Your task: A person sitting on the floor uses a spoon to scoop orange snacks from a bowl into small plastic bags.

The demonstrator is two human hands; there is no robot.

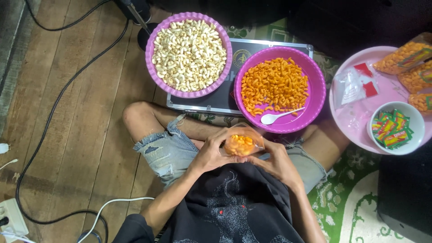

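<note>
Black short-sleeved T-shirt (234, 209), grey dragon print with red eyes; frayed, ripped denim shorts (168, 150).

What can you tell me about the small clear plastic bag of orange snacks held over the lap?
The small clear plastic bag is thin, glossy film, partly filled with orange curved snack pieces. Its mouth looks open, facing up toward the camera. The left hand and right hand grip it from either side, above the lap, just in front of the purple bowl of matching snacks.

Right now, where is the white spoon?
The white spoon lies in the pink bowl of orange snacks, at its near edge, just above the small clear bag that both hands hold.
</note>
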